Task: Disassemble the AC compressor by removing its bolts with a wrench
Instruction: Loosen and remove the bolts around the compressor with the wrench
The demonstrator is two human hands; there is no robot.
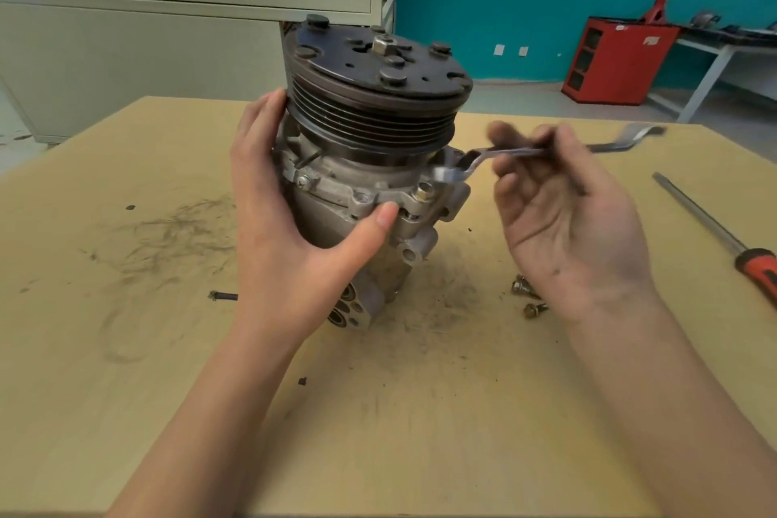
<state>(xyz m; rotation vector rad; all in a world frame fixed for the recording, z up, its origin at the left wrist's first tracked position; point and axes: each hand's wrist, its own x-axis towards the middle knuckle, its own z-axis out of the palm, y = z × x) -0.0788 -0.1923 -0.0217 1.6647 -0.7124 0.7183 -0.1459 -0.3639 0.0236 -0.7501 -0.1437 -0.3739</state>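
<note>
Checker: Compressor (370, 164) location?

Observer: Upright near the middle of the worktop (168, 349), pulley end up, long axis vertical. Left hand (277, 231) wraps the housing, thumb on the flange.

Checker: Right hand?

Observer: Right hand (563, 219) pinches the offset ring wrench (605, 148) between thumb and fingertips, other fingers loose. It is blurred, so finer grip detail is uncertain. The shank runs roughly level, out toward the worktop's right edge. The ring end is at the flange's right side, just beside a standing flange bolt (422, 191). Seated on a bolt head or not: cannot tell.

Checker: Relation governing the next move?

Observer: The flange bolt stands parallel to the vertical axis. The wrench lies crosswise to it, on the right hand's side. Judgement: the swing will be horizontal, and the left hand must resist the turn. Loose bolts (527, 294) lie by the right wrist, and a screwdriver (714, 231) lies near the right edge.
</note>
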